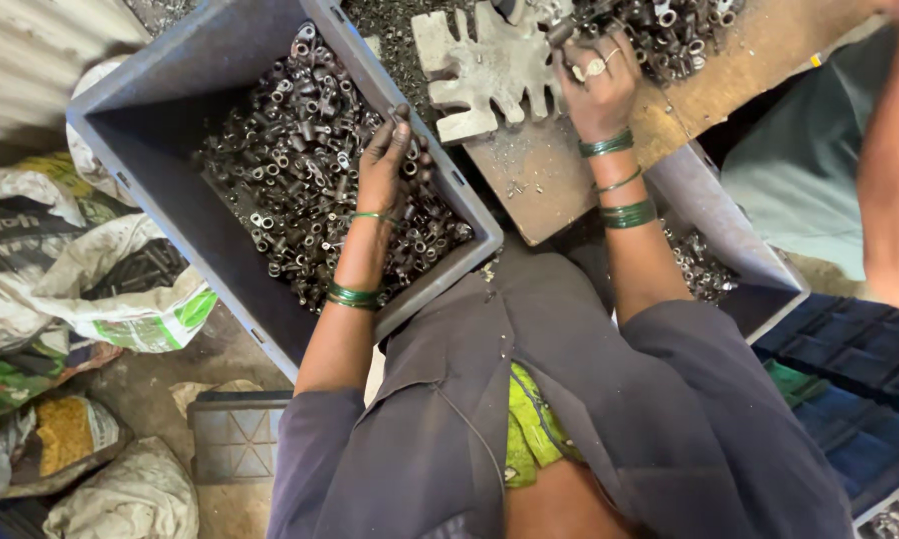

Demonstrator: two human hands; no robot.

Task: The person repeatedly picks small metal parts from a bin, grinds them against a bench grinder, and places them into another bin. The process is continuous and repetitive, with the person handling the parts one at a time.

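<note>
Reaching into grey plastic bin (160, 110), upper left of frame: left hand (388, 160) lies on heap of small metal bushings (300, 170), fingers curled; whether any piece is grasped cannot tell. Right hand (597, 85), top centre, fingers bent over second pile of bushings (679, 25) on wooden board (759, 55), beside flat toothed metal plate (484, 65); grip unclear. Sacks (60, 269) at left edge.

The grey plastic bin's (150, 90) far left corner lies open; small metal sleeves (300, 170) crowd its right half, and a toothed metal plate (479, 70) blocks the wooden board (559, 170).
</note>
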